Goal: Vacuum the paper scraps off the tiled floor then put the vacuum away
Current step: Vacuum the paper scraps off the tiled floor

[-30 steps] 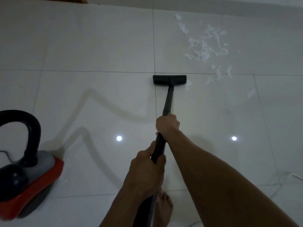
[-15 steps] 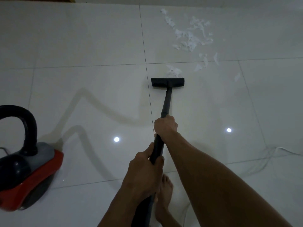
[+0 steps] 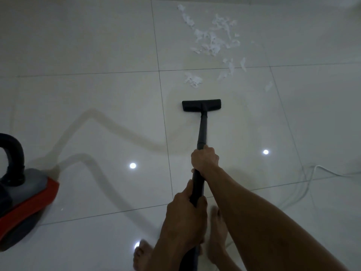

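Smooth black wand [image 3: 202, 132] is gripped by both the right hand [image 3: 205, 160] and left hand [image 3: 186, 216]; flat rectangular nozzle [image 3: 201, 105] is parked below crumpled white paper scraps [image 3: 213, 38] on glossy tiles [image 3: 97, 45].

No legible text, label, brand mark, number or sign found. The red and grey vacuum body [image 3: 25, 208] shows no readable marking on its visible casing. The black wand [image 3: 202, 132] and floor nozzle [image 3: 201, 105] carry none. The floor tiles [image 3: 97, 45] are unmarked.
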Available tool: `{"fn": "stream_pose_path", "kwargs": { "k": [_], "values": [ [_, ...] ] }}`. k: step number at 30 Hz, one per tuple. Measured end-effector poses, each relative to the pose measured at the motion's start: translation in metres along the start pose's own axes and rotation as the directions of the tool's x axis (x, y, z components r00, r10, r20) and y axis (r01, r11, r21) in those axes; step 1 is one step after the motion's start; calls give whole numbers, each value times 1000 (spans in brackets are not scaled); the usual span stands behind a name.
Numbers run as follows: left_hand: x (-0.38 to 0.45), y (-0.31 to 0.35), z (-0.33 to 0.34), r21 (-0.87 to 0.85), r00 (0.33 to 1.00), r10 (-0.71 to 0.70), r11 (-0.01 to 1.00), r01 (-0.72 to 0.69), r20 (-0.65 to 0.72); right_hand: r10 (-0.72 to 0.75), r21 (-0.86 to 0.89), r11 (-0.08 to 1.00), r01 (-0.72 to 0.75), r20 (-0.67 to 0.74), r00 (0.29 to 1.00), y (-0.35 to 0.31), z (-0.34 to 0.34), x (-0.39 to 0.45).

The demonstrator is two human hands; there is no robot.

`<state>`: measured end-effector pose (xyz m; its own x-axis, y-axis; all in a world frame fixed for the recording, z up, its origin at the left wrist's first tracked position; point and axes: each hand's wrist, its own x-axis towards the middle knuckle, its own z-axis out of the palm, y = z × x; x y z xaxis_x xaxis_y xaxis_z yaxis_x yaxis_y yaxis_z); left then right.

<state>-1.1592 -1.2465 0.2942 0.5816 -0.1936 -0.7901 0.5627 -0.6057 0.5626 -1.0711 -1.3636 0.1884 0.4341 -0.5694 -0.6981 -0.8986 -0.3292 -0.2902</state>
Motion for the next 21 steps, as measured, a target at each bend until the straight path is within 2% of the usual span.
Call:
{"fn": "stream_pose_path", "kwargs": {
  "k": [3,11,18,21],
  "values": [
    [10,20,17,-32,1000,-2,999,2,-1,-73,-45,996,76,54,996,-1,-19,20],
    [44,82,36,-98,995,-70,993,63,-67,-133,-46,989,138,96,986,-32,-58,69],
    [72,114,34,-75,992,-66,995,59,-103,-121,-4,993,122,111,987,-61,-74,103],
    [83,126,26,-25,991,-17,1000,14,-136,-133,-15,991,136,122,984,-73,-79,111]
  ]
}}
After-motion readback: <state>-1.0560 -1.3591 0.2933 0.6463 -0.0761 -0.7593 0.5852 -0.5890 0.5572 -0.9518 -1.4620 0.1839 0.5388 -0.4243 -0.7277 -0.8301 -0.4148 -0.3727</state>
